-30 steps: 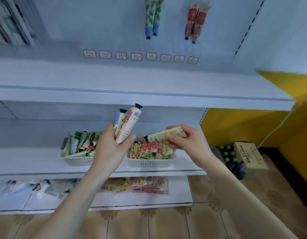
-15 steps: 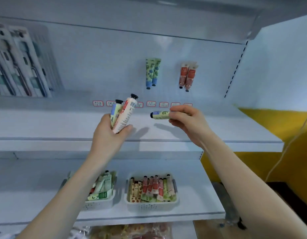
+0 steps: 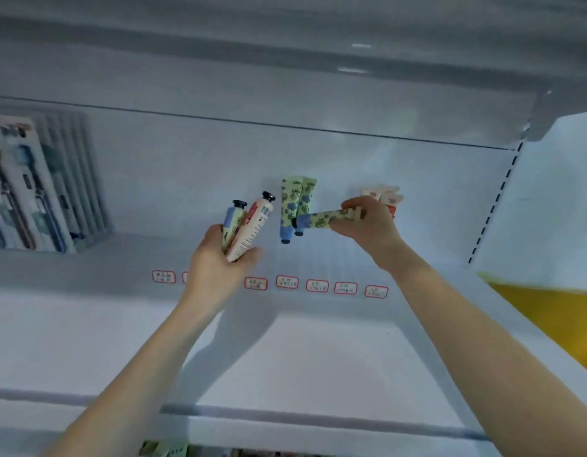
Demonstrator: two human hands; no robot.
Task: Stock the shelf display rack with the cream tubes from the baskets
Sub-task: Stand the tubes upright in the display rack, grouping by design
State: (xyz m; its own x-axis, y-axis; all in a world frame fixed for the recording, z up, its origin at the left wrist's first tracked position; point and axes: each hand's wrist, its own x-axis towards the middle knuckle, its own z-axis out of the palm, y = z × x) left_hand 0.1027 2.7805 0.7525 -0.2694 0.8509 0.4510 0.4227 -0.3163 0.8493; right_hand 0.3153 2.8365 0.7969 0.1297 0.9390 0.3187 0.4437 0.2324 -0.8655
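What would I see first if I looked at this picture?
The right hand holds a green-and-blue tube sideways in the middle, right in front of two matching tubes that hang on the back wall. Just left of them, the left hand grips two more tubes with their black caps pointing up. Below both hands lies a wide white shelf.

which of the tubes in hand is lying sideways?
The green floral tube in the right hand: roughly horizontal, cap pointing left. The two tubes in the left hand stand caps up.
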